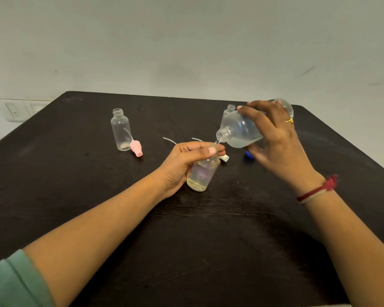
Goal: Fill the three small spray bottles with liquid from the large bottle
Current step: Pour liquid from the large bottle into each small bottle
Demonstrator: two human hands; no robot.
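Observation:
My right hand (273,138) grips the large clear bottle (242,129), tipped with its open mouth down to the left. Liquid runs from it into a small spray bottle (201,173) that my left hand (186,162) grips around the neck, slightly tilted on the black table (186,240). That small bottle holds pale liquid. A second small bottle (120,129) stands open and empty at the far left. A third small bottle (230,109) stands behind the large one, mostly hidden.
A pink spray head (136,148) lies beside the left bottle. A white spray head (224,157) and thin dip tubes (170,140) lie behind my left hand. A blue cap (249,154) lies under the large bottle. A grey wall stands behind the table.

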